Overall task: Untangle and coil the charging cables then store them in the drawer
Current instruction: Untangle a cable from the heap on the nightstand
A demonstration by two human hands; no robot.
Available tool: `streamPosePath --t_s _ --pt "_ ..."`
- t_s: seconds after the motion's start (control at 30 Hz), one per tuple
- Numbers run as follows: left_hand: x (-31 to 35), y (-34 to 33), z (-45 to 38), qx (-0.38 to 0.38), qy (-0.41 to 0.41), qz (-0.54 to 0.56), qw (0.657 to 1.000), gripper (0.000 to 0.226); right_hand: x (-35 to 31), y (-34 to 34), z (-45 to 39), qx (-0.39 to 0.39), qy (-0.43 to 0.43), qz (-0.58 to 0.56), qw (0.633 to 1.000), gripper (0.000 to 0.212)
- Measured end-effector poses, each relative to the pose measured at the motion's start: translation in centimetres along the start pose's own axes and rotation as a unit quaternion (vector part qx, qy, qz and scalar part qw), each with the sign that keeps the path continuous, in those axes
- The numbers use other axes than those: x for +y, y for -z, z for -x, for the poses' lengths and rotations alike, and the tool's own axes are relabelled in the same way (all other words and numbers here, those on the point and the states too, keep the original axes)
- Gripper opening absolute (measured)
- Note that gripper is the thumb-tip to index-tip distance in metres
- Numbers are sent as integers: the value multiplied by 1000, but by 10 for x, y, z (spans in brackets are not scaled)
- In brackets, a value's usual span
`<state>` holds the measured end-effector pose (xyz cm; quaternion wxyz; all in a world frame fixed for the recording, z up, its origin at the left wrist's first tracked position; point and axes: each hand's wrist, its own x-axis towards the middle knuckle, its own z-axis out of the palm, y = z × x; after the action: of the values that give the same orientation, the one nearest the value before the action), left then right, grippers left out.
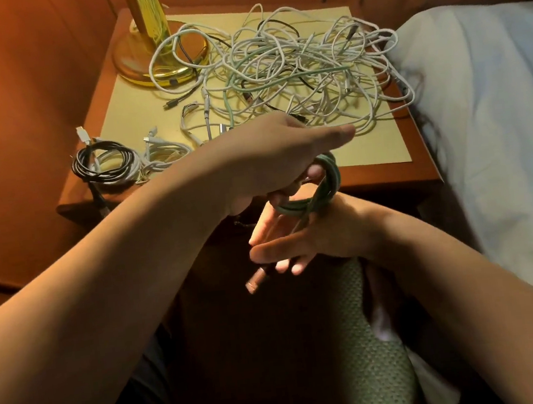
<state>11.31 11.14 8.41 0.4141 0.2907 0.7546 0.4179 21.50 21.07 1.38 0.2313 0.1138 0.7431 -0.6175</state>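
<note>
You are holding a green cable (318,193) in the air just in front of the nightstand's (387,174) front edge, coiling it into loops so it stores flat. Your left hand (270,158) is curling its fingers around the loops from above to keep them together. Your right hand (292,242), fingers mostly straight and spread, is pinching the loose tail so its plug (256,280) is hanging below. A white tangle (293,67) is covering the nightstand's middle and back; finished coils (116,161) are sitting at the front left corner.

Brass lamp base (157,53) (back left), yellow mat (137,110), perhaps a pillow (482,80) right.
</note>
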Motion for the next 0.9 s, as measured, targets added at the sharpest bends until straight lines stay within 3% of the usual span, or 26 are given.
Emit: streamPosePath --t_s 0.1,0.17,0.3,0.53,0.73,0.9 --pt "3 1 2 2 15 94 995 41 -12 18 21 16 4 53 998 44" --pt "3 1 3 2 14 129 992 39 -17 32 35 52 26 25 998 44" --pt "1 -5 1 -40 -27 112 993 45 -14 52 46 122 88 -28 988 38" --pt "0 -9 -5 -6 -73 3 997 60 -10 49 50 149 130 -43 979 30" --pt "4 -5 -5 -54 -68 61 994 65 -17 48 57 149 159 -43 975 21" --pt "6 -5 -8 14 -81 29 996 53 -23 36 58 192 238 -28 952 29"
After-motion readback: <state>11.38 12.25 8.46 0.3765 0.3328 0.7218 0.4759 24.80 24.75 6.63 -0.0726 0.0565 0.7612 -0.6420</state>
